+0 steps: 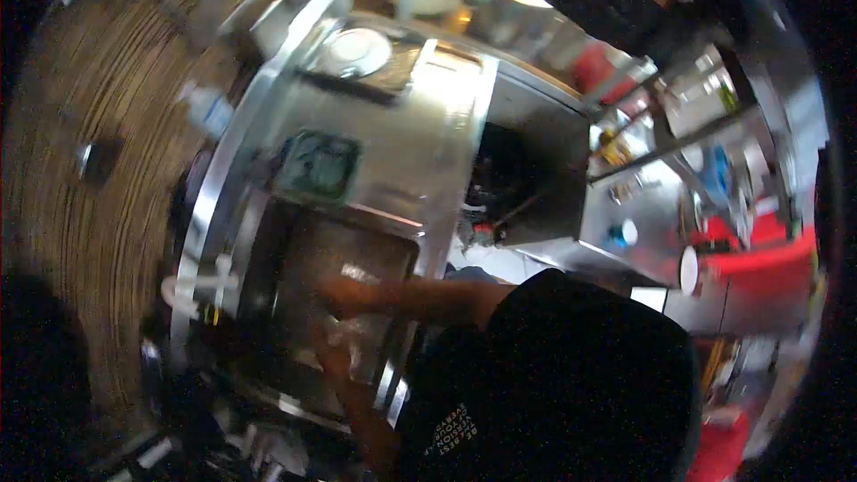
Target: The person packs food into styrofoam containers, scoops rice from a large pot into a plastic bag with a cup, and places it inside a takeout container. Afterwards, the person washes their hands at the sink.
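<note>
Both my hands are over a steel sink basin (295, 250), in a view that is turned sideways and smeared by motion. My right hand (344, 296) reaches in from the upper side, its fingers too blurred to make out. Just below it in the picture, my left hand (335, 357) is close to the right one. A pale, shiny patch (344, 335) shows between the hands; I cannot tell what it is or which hand touches it. The white tap (201, 290) stands at the basin's far edge.
Beside the basin, a dark green tray (321, 165) rests on the steel counter (402, 143). White plates (355, 52) sit at the counter's end. A white bottle (210, 112) stands past the rim. Shelves with containers (714, 103) are on the right.
</note>
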Action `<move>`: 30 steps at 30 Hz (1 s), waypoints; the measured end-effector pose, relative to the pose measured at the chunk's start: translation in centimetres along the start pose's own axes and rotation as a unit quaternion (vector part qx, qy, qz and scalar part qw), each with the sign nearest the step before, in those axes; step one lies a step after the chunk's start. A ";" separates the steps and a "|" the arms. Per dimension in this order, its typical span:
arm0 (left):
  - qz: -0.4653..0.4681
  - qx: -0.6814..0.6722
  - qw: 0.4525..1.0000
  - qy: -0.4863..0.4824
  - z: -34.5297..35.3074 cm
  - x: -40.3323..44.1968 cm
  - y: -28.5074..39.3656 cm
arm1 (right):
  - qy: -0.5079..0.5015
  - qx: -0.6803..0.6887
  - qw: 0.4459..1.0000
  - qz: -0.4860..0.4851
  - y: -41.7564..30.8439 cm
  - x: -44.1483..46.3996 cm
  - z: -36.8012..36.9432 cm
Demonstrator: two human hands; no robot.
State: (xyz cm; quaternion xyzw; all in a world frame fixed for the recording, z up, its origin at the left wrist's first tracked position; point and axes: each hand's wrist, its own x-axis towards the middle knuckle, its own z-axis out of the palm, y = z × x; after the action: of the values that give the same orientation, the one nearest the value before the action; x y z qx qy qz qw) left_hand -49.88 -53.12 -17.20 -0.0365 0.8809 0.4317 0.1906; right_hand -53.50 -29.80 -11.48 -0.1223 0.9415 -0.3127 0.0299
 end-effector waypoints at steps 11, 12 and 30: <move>0.085 0.177 0.980 -0.022 0.9 -1.2 7.1 | -0.106 0.141 0.971 0.161 -1.5 -14.5 -3.1; 0.098 0.189 0.977 -0.008 1.3 -1.5 8.1 | 0.016 0.175 0.983 0.047 -0.1 -15.5 -1.6; 0.299 0.266 0.912 -0.093 17.8 -14.9 22.7 | 0.315 0.139 0.868 0.357 -3.8 -56.2 -12.1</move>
State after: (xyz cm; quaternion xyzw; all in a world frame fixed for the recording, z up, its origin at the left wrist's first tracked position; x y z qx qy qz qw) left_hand -35.91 -26.68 -4.63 0.3215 0.9109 0.2198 0.1365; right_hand 0.08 -11.72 -0.61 0.3327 0.8272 -0.4299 -0.1423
